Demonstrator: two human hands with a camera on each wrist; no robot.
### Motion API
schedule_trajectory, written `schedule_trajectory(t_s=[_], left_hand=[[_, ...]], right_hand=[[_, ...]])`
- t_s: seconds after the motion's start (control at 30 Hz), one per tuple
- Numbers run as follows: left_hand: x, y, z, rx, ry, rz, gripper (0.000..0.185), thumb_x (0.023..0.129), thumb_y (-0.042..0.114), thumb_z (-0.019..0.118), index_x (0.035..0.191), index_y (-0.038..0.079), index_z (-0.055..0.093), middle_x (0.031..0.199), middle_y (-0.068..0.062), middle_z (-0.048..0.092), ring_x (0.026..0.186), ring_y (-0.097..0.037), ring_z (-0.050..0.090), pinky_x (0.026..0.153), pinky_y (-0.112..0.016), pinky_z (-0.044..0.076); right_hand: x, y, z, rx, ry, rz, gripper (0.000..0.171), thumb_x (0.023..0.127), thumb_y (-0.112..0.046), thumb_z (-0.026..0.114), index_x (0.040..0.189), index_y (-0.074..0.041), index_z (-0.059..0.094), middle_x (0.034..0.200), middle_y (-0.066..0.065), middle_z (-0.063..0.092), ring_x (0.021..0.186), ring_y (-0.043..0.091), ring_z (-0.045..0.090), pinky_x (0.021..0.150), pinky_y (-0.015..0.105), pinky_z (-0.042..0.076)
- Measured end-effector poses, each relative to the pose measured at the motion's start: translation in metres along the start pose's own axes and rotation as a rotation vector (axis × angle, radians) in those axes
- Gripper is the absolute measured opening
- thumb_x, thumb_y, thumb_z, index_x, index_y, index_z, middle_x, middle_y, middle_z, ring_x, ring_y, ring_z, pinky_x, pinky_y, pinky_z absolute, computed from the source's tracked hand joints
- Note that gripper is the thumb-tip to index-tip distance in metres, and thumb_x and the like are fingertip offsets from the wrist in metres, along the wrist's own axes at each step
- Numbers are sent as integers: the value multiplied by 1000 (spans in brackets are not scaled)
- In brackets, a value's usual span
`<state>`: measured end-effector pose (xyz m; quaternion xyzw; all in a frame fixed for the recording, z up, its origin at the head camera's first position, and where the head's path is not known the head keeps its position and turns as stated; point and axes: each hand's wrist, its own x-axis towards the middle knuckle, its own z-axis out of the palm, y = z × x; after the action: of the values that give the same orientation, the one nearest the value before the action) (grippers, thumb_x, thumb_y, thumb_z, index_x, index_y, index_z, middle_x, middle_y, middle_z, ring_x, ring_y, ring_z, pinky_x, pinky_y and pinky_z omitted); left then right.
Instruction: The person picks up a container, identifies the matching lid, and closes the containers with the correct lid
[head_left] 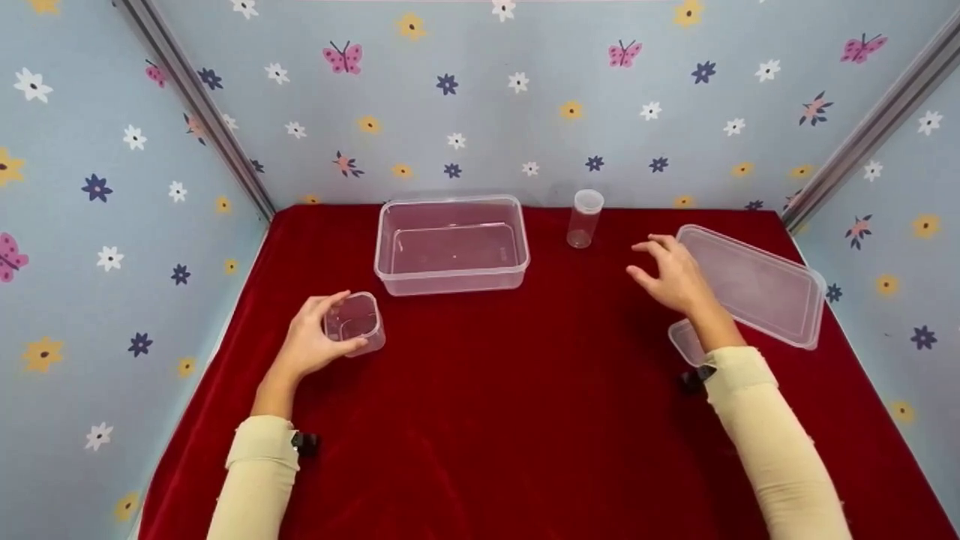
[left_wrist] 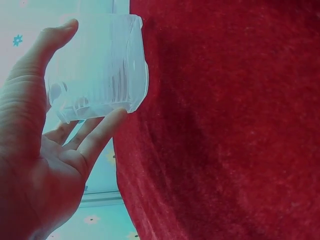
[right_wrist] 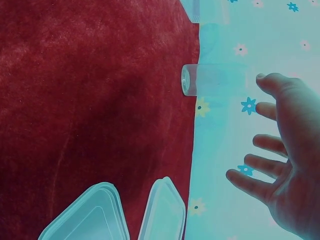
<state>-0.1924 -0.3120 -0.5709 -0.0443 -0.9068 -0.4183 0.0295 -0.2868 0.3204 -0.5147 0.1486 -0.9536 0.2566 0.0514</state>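
So from the head view, left hand (head_left: 311, 341) holds a small cup (head_left: 355, 322) on the red cloth (head_left: 525, 390). Left wrist view: thumb and fingers (left_wrist: 97, 137) pinch it lightly, so it could slip. Right wrist view: right hand (right_wrist: 285, 165) spread, holding nothing, near the tube (right_wrist: 210, 80); could knock it over.

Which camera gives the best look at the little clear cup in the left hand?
The left wrist view: the small cup fills it, pinched by the left hand. The head view shows it small; the right wrist view misses it.
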Motion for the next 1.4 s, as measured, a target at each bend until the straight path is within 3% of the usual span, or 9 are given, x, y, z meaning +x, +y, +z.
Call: schedule_trajectory(t_s=[0.77,1.07,1.4], left_hand=[[9,28,13,22,3,76,91,78,23,103,156,4,62,141,-28,62,130,-46,61,115,-63,53],[14,42,24,32,2,115,89,75,24,104,154,5,65,137,-27,64,124,-44,64,110,-60,55],[22,62,32,35,-15,150,90,76,26,104,154,6,65,138,-27,64,123,-42,65,108,-58,55]], right_hand=[[-17,11,-9,-29,24,-37,41,106,-27,79,137,0,73,143,33,65,137,55,58,120,73,45],[-26,17,-12,-39,19,-19,40,106,-27,79,135,0,74,136,31,66,123,51,60,107,71,49],[-35,24,-20,-18,1,13,39,107,-27,78,135,-1,75,135,30,66,130,53,60,111,73,48]])
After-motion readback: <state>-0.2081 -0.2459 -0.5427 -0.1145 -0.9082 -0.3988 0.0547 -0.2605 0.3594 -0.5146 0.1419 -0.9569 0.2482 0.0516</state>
